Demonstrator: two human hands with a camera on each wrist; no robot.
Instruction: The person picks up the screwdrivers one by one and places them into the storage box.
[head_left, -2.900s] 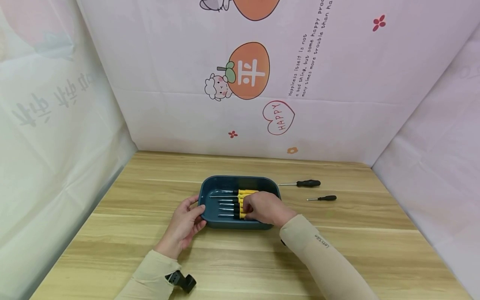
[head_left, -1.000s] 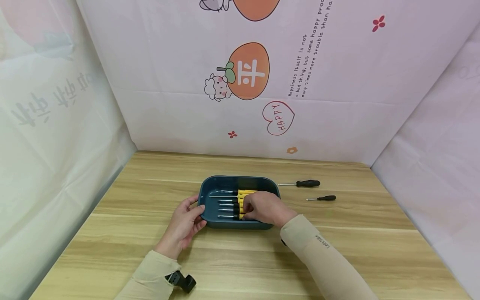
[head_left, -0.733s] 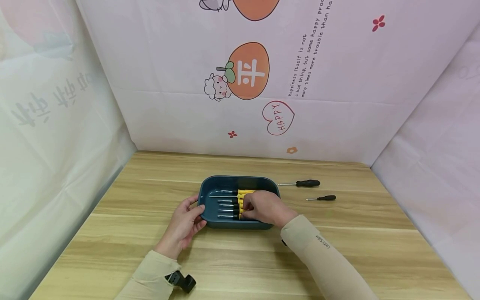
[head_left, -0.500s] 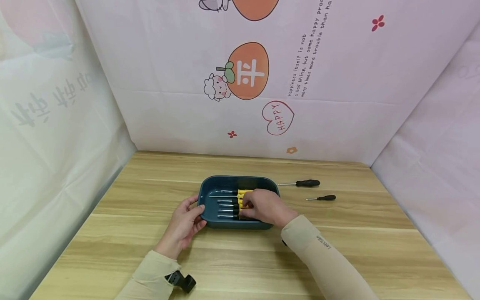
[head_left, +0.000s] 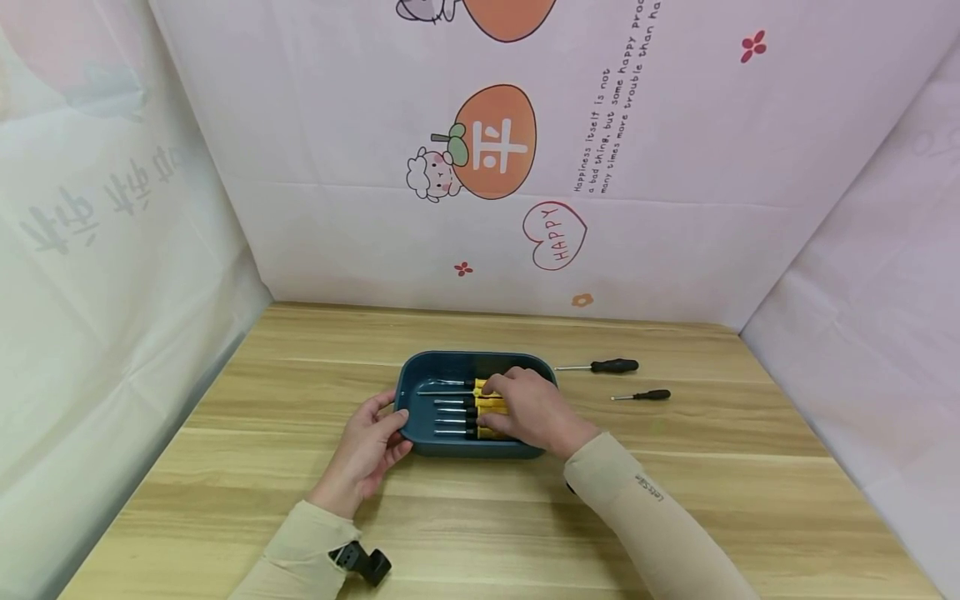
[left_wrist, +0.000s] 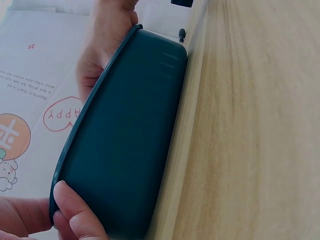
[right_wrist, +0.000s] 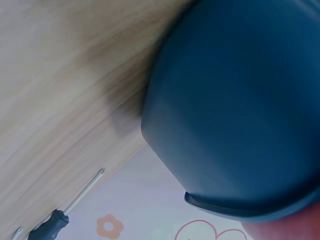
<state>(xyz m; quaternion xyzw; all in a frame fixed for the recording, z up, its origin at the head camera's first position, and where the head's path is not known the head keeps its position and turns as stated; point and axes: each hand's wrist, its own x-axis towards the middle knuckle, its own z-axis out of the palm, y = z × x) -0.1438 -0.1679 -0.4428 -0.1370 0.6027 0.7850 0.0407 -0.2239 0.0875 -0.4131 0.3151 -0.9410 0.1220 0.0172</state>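
Note:
A dark teal plastic bin [head_left: 476, 450] sits on the table, with several yellow-and-black screwdrivers [head_left: 457, 410] lying side by side in it, shafts to the left. My left hand [head_left: 371, 442] grips the bin's left end, thumb over the rim; the left wrist view shows the thumb and fingers pinching that rim [left_wrist: 75, 132]. Over the yellow handles [head_left: 491, 402] reaches my right hand [head_left: 536, 408], thumb and forefinger spread apart, handles showing between them. The handles' right ends are hidden under it. In the right wrist view the bin's wall [right_wrist: 225, 115] hides most of that hand.
Two black-handled screwdrivers lie to the right of the bin, a larger one [head_left: 615, 366] behind a smaller one [head_left: 652, 395]. The wooden table [head_left: 480, 533] ends at a printed cloth wall [head_left: 375, 233] at the back, with cloth at both sides.
My right thumb and forefinger have parted from a closed pinch on the front screwdrivers, the hand lifting slightly and uncovering more yellow handles. My left hand and the bin hold their place.

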